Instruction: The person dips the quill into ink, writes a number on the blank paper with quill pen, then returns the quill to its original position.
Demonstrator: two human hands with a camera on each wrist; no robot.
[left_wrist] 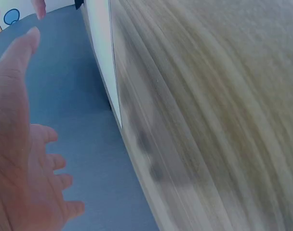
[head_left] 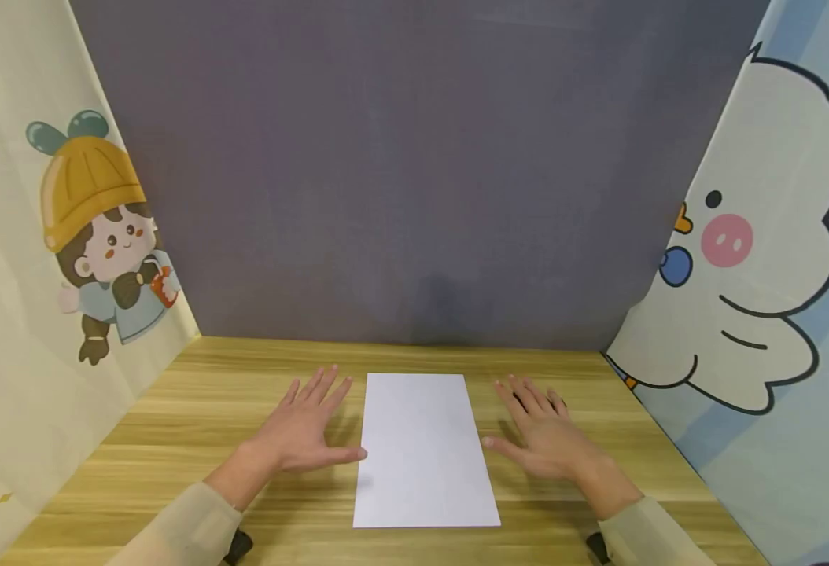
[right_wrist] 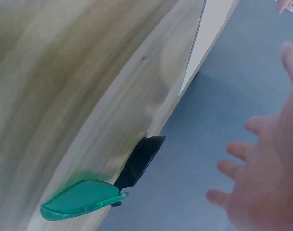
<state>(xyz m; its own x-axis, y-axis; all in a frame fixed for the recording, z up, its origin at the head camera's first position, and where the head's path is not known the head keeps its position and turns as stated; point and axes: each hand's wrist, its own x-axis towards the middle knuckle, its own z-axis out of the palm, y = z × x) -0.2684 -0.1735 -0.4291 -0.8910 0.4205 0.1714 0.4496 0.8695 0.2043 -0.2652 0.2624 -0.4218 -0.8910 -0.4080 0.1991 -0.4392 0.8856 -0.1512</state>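
A blank white sheet of paper [head_left: 421, 452] lies lengthwise on the wooden table between both hands. To its left my left hand [head_left: 304, 436] hovers palm down, fingers straight and spread, its thumb tip overlapping the paper's left edge in the head view. On the other side my right hand [head_left: 549, 440] is held over the table with fingers extended and thumb pointing at the paper. Neither hand holds anything. Below the right hand, the right wrist view shows a small object with a translucent green part [right_wrist: 81, 199] and a black part [right_wrist: 139, 161]; the hand mostly hides it in the head view.
The wood-grain table [head_left: 195, 409] ends at a dark grey curtain [head_left: 400, 173] at the back. Printed cloths hang at both sides, one with a cartoon child [head_left: 113, 244], the other with a white cartoon duck [head_left: 754, 228].
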